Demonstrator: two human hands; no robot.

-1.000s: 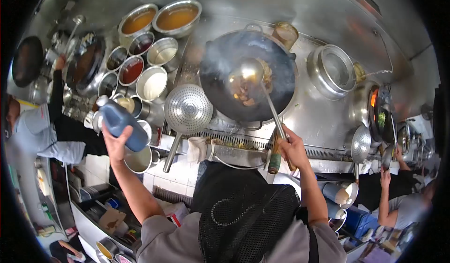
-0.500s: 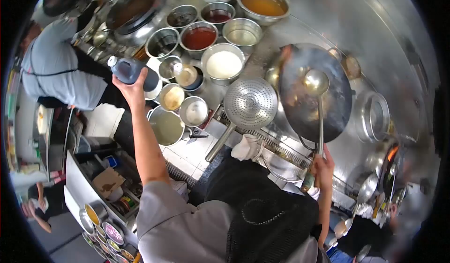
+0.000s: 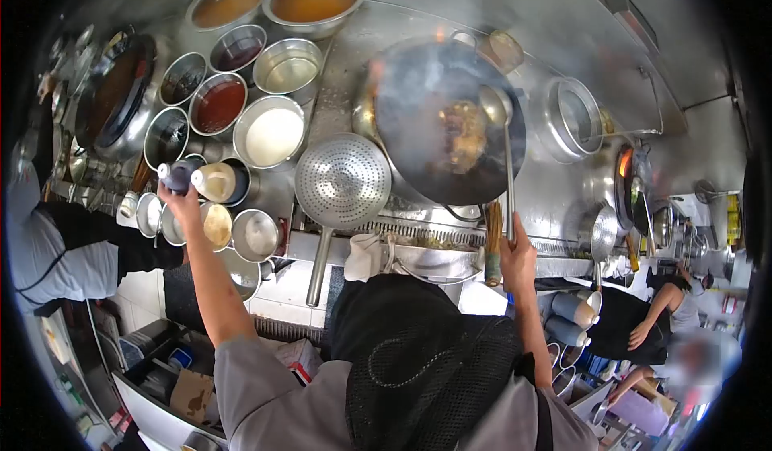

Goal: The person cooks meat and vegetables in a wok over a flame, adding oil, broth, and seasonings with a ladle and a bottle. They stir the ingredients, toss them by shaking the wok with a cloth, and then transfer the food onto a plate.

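My left hand is wrapped round a dark sauce bottle with a white cap, low among the metal pots and right beside a squeeze bottle of pale yellowish liquid. A long-handled ladle is gripped near its handle end by my right hand. The ladle's bowl rests inside a large dark wok, toward its right side. Brown and yellowish food lies in the wok, partly veiled by steam. A bamboo brush stands just left of my right hand.
A perforated strainer lies left of the wok, its handle over the counter edge. Metal pots hold red sauce, white liquid and amber liquid. A white cloth hangs at the front. Other people work at both sides.
My left hand has lowered the dark bottle to the pots beside the pale bottle. The view has turned, and food now shows in the steaming wok. My right hand keeps hold of the ladle.
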